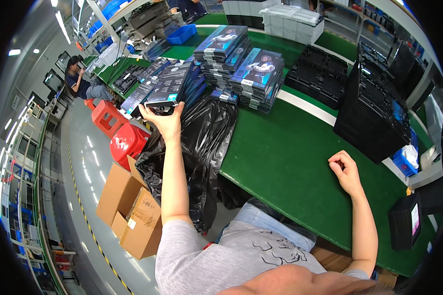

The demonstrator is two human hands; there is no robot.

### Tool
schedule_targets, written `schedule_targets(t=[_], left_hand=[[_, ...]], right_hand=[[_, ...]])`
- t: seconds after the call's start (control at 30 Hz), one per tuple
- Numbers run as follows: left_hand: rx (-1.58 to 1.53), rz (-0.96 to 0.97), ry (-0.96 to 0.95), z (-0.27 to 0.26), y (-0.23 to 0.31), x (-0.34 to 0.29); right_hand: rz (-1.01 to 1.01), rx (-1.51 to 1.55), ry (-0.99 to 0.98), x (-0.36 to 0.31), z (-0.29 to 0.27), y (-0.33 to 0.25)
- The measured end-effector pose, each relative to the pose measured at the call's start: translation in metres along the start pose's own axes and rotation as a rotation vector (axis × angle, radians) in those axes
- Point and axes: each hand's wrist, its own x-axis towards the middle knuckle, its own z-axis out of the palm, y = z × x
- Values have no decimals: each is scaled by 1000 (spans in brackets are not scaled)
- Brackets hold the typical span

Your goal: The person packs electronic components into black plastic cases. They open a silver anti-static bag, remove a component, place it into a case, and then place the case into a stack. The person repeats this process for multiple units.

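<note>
At the far left a seated person works beside red stools (pixel 125 140), with cardboard boxes (pixel 130 214) on the floor nearer. The left hand (pixel 166 120) is closed on the near edge of a flat dark retail box (pixel 168 88), lifting it off a slanting row; a firm pinch, probably thumb on top, would keep it level. It looks glossy, black-blue. A black bag (pixel 206 142) hangs off the green worktop (pixel 290 162). The right hand (pixel 347 172) rests loosely curled, empty, near black trays (pixel 374 113).
</note>
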Motion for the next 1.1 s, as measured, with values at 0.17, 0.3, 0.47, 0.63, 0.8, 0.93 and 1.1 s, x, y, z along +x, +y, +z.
schedule_targets(t=[0.17, 0.3, 0.47, 0.63, 0.8, 0.93, 1.1], left_hand=[[-24, 46, 29, 7, -5, 11], [-38, 9, 38, 8, 15, 0], [88, 128, 151, -2, 14, -14], [254, 210, 163, -10, 41, -46], [163, 270, 249, -12, 53, -70], [14, 321, 196, -14, 68, -106], [17, 340, -20, -39, 98, -154]], right_hand=[[12, -14, -12, 1, 0, -6], [11, -19, -6, -1, 0, -4], [-1, -10, -14, 1, 1, -5], [15, 142, 8, 8, 18, -12], [53, 459, -403, 58, 95, -88], [297, 969, -467, 116, 160, -153], [376, 1130, -513, 108, 191, -143]])
